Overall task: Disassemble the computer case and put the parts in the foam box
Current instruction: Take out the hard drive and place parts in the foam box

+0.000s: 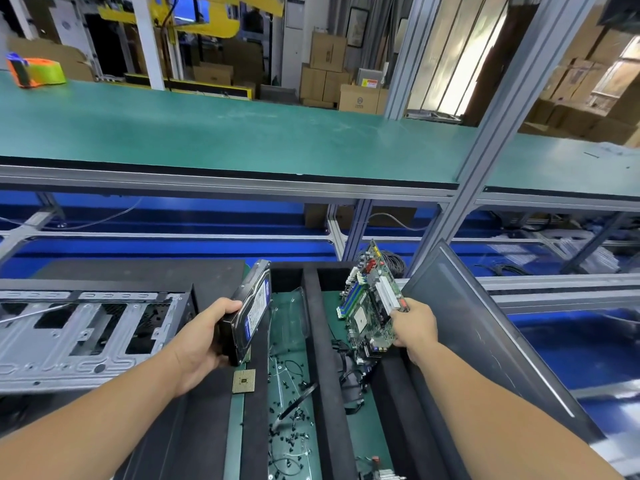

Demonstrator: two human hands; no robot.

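1. Lying at far left, the stripped computer case rested on its side, its bare metal tray facing up, just beside the foam box.
2. The left hand was grasping the hard drive, fingers curled round its lower black edge and thumb on the near face, so the drive stood on edge and tilted, its labelled side toward the right, above the box's left wall.
3. Just below that hand, a loose processor chip lay flat beside the left foam wall; lowering the drive well would likely mean steering clear of it so nothing landed on the chip.
4. The middle compartment held scattered small black screws, a cable tie and a clear plastic cover. A sound placement would probably be to lay the drive flat and gently, label up, rather than drop it on the loose hardware.
5. A black foam divider separated that slot from the right compartment, where black cables were piled.
6. The right hand was pinching the motherboard at its near right edge, fingers clenched on the board, which stood tilted up over the right compartment, apart from the drive.
7. Judged from this, the board should be gripped by its edges only and eased down flat onto the cables without snagging the sockets.
8. At far right a dark side panel leaned against the box's outer wall, and the right forearm passed close to it, so care was needed not to knock it.
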